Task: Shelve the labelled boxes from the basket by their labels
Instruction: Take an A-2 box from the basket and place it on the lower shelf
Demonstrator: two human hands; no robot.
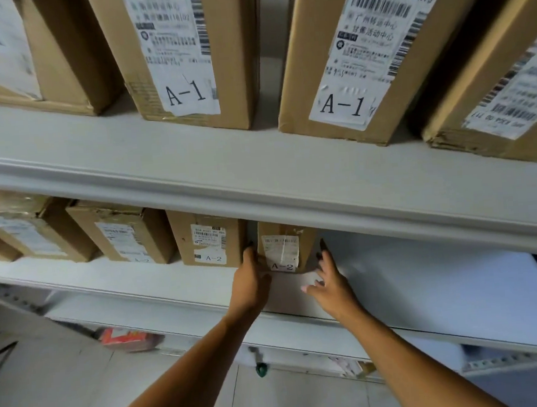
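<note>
Fingers (250, 252) of my left hand (250, 276) are curled on the left edge of the little A-2 box (284, 245), thumb tucked at its bottom corner, so that side has a real grip. My right hand (331, 281) is loose, fingers spread apart, reaching along the box's right side; can't tell if they actually touch the cardboard or just hover beside it.

I'd say I'm at the seating step: box is already standing on the lower shelf (424, 275), at about 3 o'clock of another A-2 box (209, 239), just beside it with a thin gap. Shelf above holds the A-1 boxes (342, 55), so the label matches the row.

Label faces out toward me, A-2 at the bottom, right way up. The box stands upright, and I think its long axis runs back into the shelf toward 12 o'clock, though the depth is hidden.

Next move probably: square it up, let go, back to the basket, which isn't in sight.
</note>
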